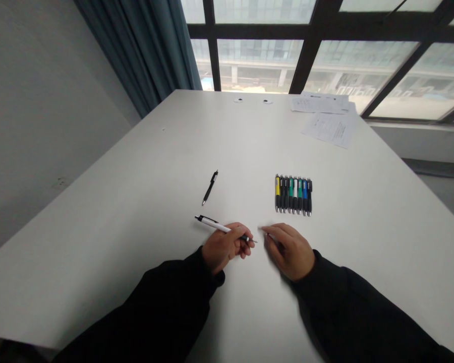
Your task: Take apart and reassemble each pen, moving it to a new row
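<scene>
A white pen (216,223) with a black clip and dark grip lies across my left hand (227,243), whose fingers are closed round it. Its thin point sticks out past the fingertips, towards the right. My right hand (289,249) rests low over the table just right of that point, apart from it. Its thumb and forefinger are drawn close together near the tabletop. A small pale thing may be at those fingertips, too small to make out. Beyond my left hand, a single black pen (210,188) lies at a slant on the table.
Several pens (293,195) in yellow, black, green, white and blue lie side by side beyond my right hand. Printed papers (321,104) lie at the far right of the white table (136,201). A blue curtain (147,50) and a window stand behind.
</scene>
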The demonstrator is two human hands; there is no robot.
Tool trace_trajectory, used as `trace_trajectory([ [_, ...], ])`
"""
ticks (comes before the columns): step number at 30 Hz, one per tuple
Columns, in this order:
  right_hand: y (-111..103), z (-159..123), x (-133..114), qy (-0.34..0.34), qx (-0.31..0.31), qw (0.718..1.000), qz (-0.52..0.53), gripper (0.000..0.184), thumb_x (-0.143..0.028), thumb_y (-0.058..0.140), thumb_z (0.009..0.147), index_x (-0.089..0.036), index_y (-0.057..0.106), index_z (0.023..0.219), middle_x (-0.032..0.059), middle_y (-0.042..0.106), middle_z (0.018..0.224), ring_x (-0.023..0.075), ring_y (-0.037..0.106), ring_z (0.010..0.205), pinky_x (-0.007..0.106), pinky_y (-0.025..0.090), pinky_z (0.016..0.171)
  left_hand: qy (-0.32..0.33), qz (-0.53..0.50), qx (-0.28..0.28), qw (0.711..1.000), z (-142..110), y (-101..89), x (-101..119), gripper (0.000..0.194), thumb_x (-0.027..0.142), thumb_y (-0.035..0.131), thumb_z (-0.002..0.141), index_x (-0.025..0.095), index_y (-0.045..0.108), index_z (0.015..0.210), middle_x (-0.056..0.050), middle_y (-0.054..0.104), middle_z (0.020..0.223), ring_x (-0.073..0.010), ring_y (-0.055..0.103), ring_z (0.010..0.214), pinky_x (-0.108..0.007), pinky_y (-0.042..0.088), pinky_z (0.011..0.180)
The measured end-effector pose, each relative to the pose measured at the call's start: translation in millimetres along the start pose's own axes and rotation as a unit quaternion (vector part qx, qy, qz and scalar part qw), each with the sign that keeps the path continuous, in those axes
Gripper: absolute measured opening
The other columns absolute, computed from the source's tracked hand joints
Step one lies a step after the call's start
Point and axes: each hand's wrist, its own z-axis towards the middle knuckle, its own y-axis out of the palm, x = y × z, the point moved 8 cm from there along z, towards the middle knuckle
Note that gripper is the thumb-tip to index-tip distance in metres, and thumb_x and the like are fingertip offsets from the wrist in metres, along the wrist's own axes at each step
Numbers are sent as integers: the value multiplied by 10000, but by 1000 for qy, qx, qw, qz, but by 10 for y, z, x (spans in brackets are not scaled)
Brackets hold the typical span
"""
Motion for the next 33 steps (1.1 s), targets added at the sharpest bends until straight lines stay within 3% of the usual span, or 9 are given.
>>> trace_trajectory([
  [5, -29, 17, 13, 20, 16, 1000, 14, 236, -179, 557, 898, -175, 632, 1122, 109, 701, 1020, 224, 661, 899, 377, 553, 829, -2, 0, -6, 1000, 12, -2, -10, 337, 446, 692, 703, 125, 595, 737, -61, 650, 643, -116, 561, 498, -221, 357, 462],
  [8, -120, 28, -46, 26, 32, 998, 55, 260, -193, 556, 904, -176, 602, 1159, 115, 663, 1031, 165, 623, 713, 321, 556, 683, -4, 2, -19, 1000, 11, 10, -20, 362, 466, 699, 707, 118, 613, 758, -84, 674, 680, -124, 576, 512, -226, 363, 467],
  [11, -184, 35, -152, 0, 26, 994, 109, 184, -172, 550, 905, -182, 615, 1077, 85, 635, 911, 127, 539, 589, 280, 505, 557, -4, -2, -31, 1000, 5, 20, -28, 388, 482, 707, 707, 108, 631, 782, -111, 696, 721, -133, 588, 525, -234, 368, 474],
  [18, -143, 35, -218, -32, -13, 987, 155, 126, -134, 551, 893, -188, 638, 967, 58, 612, 803, 125, 518, 574, 268, 454, 526, 5, 16, -53, 998, -4, 46, -25, 399, 472, 688, 730, 86, 684, 827, -121, 689, 753, -145, 595, 552, -248, 376, 488],
  [26, -152, 21, -162, 9, -7, 991, 133, 46, -180, 563, 871, -184, 589, 834, 21, 552, 711, 121, 477, 536, 265, 418, 515, 18, -12, 4, 1000, -8, -24, 27, 332, 443, 673, 737, 113, 637, 738, -35, 610, 609, -106, 539, 484, -227, 364, 471],
  [33, -117, 3, -18, -27, -34, 999, 27, 106, -162, 507, 899, -174, 613, 901, 74, 616, 804, 177, 584, 732, 288, 482, 676, 37, -41, 79, 995, 7, -154, 89, 264, 372, 666, 714, 115, 620, 670, -22, 581, 547, -87, 501, 455, -203, 338, 454],
])
